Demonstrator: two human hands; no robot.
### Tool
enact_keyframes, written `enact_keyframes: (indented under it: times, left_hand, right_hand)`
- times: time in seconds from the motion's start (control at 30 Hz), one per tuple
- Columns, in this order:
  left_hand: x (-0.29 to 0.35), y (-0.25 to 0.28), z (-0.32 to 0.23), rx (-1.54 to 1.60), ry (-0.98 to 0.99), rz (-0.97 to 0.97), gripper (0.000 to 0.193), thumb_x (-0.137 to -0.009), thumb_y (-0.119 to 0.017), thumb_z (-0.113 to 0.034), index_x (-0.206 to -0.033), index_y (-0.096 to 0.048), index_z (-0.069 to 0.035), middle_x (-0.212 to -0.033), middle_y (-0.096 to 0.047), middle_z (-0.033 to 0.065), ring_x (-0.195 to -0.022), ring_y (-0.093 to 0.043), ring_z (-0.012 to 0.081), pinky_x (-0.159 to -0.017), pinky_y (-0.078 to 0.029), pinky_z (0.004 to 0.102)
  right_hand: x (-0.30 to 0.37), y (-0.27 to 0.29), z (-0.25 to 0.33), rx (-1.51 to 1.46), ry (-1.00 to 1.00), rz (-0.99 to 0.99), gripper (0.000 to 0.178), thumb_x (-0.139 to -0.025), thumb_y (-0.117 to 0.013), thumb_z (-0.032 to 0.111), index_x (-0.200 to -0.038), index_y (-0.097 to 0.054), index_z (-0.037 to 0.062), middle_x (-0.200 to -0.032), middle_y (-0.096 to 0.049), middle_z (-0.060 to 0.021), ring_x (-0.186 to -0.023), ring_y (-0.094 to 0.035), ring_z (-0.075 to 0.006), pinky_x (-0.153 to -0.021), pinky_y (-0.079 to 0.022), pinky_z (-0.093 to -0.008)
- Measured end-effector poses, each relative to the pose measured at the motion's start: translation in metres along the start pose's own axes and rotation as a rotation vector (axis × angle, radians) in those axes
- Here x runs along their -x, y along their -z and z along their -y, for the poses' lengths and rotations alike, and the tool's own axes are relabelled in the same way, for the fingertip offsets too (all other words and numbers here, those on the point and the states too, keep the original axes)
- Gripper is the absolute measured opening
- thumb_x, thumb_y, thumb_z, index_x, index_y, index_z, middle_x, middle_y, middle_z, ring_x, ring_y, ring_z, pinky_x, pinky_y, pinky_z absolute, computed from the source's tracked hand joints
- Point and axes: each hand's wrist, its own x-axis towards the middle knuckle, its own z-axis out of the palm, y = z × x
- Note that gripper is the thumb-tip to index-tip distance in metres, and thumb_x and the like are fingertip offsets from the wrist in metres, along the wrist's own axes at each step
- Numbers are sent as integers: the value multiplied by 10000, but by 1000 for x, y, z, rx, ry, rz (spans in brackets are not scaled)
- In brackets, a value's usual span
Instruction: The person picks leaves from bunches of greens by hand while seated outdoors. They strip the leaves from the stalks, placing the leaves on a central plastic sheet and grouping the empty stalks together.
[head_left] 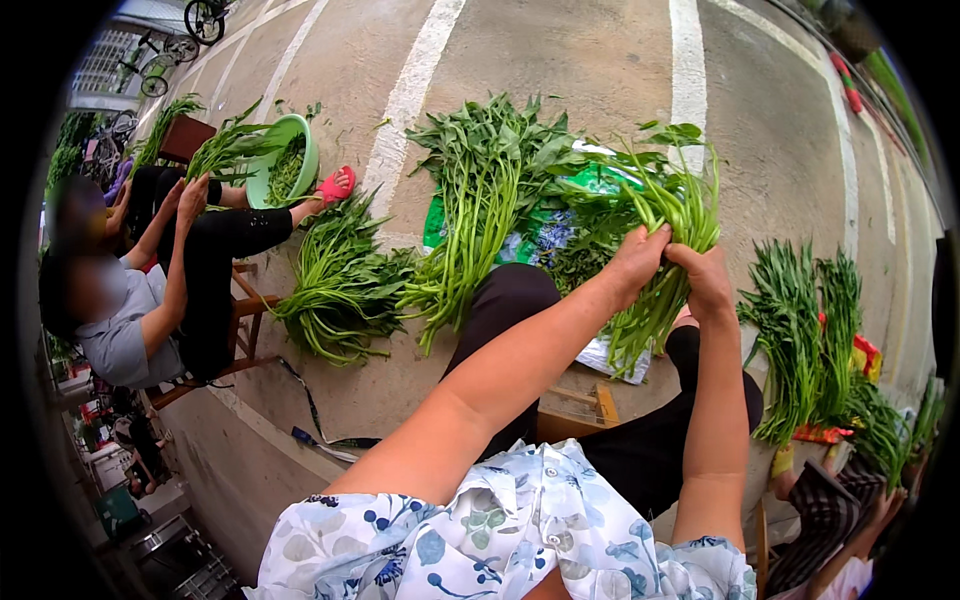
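My left hand (638, 262) and my right hand (706, 276) are closed side by side around a bunch of leafy green stems that look like water spinach (683, 210). The leafy tops stick up and away from me, while the cut stem ends hang below my hands between my knees. Just left of my hands, loose leaves lie on a green and blue patterned plastic sheet (553, 233). A large heap of the same greens (490, 195) rests partly on that sheet, its stems pointing toward my left knee. What my fingertips do inside the bunch is hidden.
Another pile of greens (338, 285) lies further left. A person (140, 310) sits there on a wooden chair, holding greens near a green basin (311, 160). At right are more bundles (790, 340) and another person's striped trousers (835, 510). A strap (318, 415) trails on the ground.
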Motion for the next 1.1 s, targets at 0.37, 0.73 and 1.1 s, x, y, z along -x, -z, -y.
enact_keyframes:
  times: [0.37,0.73,1.1]
  left_hand:
    - [5,-11,-1,84,6,25,308,-896,-385,-260,-1079,-514,-49,-961,-567,66,-862,-544,144,-750,-455,303]
    - [1,8,-19,160,-171,-361,290,-909,-429,-293,-1045,-448,-38,-984,-568,72,-749,-576,153,-636,-470,295]
    - [0,-4,-1,-25,-63,-37,358,-931,-375,-291,-1122,-481,-8,-993,-572,81,-863,-547,168,-775,-450,312]
  right_hand:
    - [-1,2,6,74,56,83,288,-682,-580,1,-970,-578,-11,-851,-596,-42,-712,-570,-126,-617,-457,-247]
    - [-4,63,25,-302,257,-53,287,-747,-610,22,-1014,-526,-40,-849,-586,-97,-731,-563,-176,-710,-483,-291]
    - [7,-6,0,12,73,65,299,-725,-597,16,-1018,-549,-18,-900,-601,-56,-751,-589,-150,-650,-476,-255]
